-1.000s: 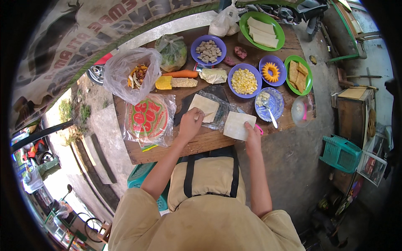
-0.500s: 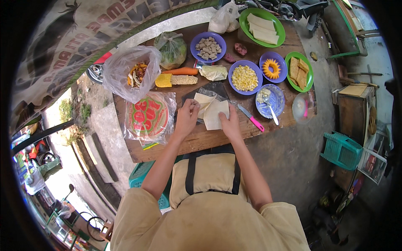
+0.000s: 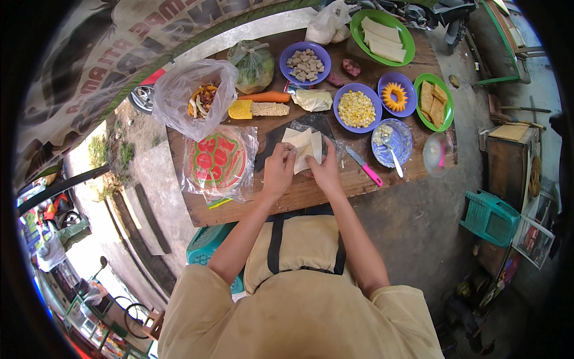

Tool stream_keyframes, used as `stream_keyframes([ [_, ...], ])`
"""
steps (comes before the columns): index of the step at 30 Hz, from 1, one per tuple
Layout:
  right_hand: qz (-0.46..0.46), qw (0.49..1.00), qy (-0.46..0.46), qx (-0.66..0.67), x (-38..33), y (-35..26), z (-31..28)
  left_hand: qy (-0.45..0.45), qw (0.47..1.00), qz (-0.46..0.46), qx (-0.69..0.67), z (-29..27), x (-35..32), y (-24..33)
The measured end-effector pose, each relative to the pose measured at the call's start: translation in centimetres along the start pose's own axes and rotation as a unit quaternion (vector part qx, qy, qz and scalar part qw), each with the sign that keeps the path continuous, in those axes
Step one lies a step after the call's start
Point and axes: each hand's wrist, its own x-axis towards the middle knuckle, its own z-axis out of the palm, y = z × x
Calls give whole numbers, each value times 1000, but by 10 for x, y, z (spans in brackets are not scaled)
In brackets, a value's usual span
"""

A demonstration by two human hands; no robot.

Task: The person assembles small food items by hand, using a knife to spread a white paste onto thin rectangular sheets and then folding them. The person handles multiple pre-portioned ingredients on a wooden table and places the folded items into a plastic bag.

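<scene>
Between my two hands is a pale spring roll wrapper (image 3: 306,145), partly folded, held just above a dark sheet (image 3: 267,148) on the wooden table. My left hand (image 3: 278,170) pinches its left side, fingers closed. On the right side my right hand (image 3: 326,167) grips it with the thumb laid on the near part. A knife with a pink handle (image 3: 371,175) lies right of my right hand. Beyond it stands a blue-and-white bowl (image 3: 407,161) with a spoon and a little pale paste. To the left lies a clear packet of round wrappers (image 3: 219,163).
Behind my hands are corn on the cob (image 3: 270,109), a carrot (image 3: 266,97) and a purple bowl of corn kernels (image 3: 357,109). Farther back sit a purple bowl of grey cubes (image 3: 305,64) and a green plate of folded wrappers (image 3: 382,39). An open plastic bag (image 3: 167,102) stands far left.
The wrapper's right part has been folded inward, making it narrower. My right hand has turned in toward the left one, its thumb now on the wrapper. The view has shifted slightly.
</scene>
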Motion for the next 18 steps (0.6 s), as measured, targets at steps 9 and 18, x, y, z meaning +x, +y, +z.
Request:
stream_keyframes([
  [9,-130,981,6,-140,16,37,-32,156,986,46,24,-18,19,-2],
  [18,-74,988,-75,-116,-10,3,-43,151,964,155,156,-44,46,-16],
])
